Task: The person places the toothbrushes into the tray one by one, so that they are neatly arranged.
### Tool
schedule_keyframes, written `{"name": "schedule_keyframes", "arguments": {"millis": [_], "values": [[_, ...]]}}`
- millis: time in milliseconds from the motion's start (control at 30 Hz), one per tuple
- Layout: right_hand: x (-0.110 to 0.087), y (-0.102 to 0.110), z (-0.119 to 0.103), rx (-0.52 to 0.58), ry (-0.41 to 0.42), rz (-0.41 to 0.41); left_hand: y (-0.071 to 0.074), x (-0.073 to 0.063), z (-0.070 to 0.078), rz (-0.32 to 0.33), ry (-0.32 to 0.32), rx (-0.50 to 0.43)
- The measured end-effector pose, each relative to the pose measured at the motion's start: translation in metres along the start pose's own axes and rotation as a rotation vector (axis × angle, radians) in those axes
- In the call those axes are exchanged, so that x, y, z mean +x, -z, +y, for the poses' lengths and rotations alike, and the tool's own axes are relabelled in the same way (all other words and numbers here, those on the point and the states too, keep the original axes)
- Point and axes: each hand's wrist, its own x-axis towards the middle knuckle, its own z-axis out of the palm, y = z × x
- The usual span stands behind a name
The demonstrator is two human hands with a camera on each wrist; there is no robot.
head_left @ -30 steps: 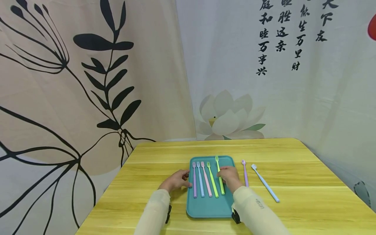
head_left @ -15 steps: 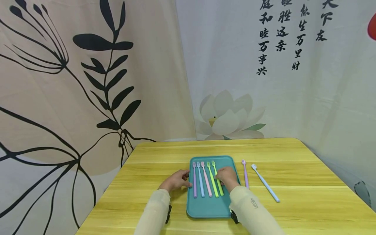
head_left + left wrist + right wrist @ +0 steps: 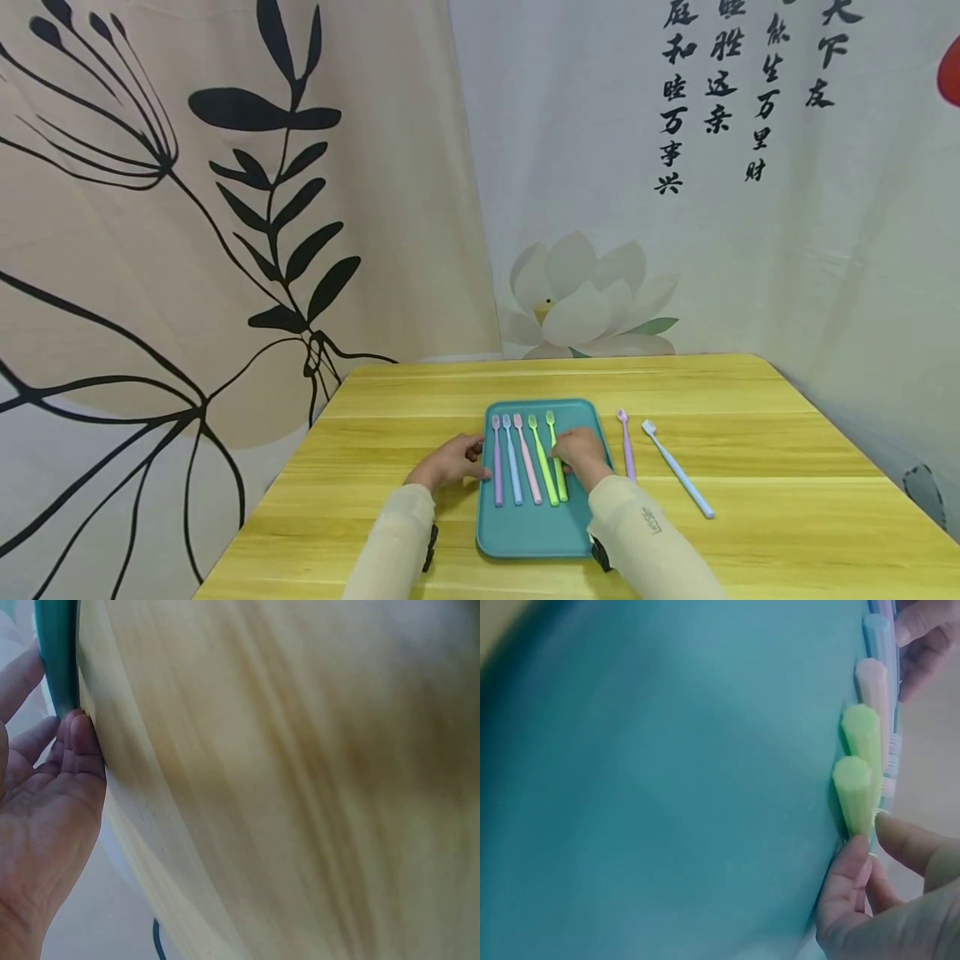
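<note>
A teal tray (image 3: 536, 533) lies on the wooden table, bearing a row of toothbrushes with heads toward the far side: purple (image 3: 497, 467), blue (image 3: 513, 467), pink (image 3: 529, 467) and two yellow-green ones. My right hand (image 3: 581, 452) pinches the rightmost yellow-green toothbrush (image 3: 560, 482) by its handle, beside the other yellow-green toothbrush (image 3: 543, 462). In the right wrist view, thumb and fingers close on that handle (image 3: 853, 791) from both sides. My left hand (image 3: 452, 460) grips the tray's left rim, its curled fingertips right at the teal edge (image 3: 58, 660) in the left wrist view.
Right of the tray, another purple toothbrush (image 3: 627, 446) and a slanted blue toothbrush (image 3: 678, 469) lie on the table (image 3: 787, 500). A printed cloth (image 3: 405, 208) with plants and writing hangs behind the table's far edge.
My right hand has shifted left with the yellow-green toothbrush, which now lies nearer its neighbour and lower on the tray, then straightened slightly. My left hand has stayed at the tray's rim.
</note>
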Motion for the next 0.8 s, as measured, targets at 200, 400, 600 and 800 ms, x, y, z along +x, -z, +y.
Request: {"name": "schedule_keyframes", "arguments": {"millis": [200, 400, 600, 800], "values": [[-0.002, 0.002, 0.001, 0.058, 0.007, -0.033, -0.001, -0.001, 0.0, -0.001, 0.0, -0.013], [0.0, 0.007, 0.001, 0.096, 0.009, -0.055, -0.001, -0.001, 0.0, 0.003, 0.0, -0.015], [0.003, 0.015, -0.003, 0.13, 0.023, -0.047, -0.001, 0.0, -0.001, 0.004, -0.007, -0.007], [0.007, 0.029, -0.005, 0.18, 0.03, -0.069, -0.001, 0.002, -0.003, 0.005, -0.005, 0.003]]}}
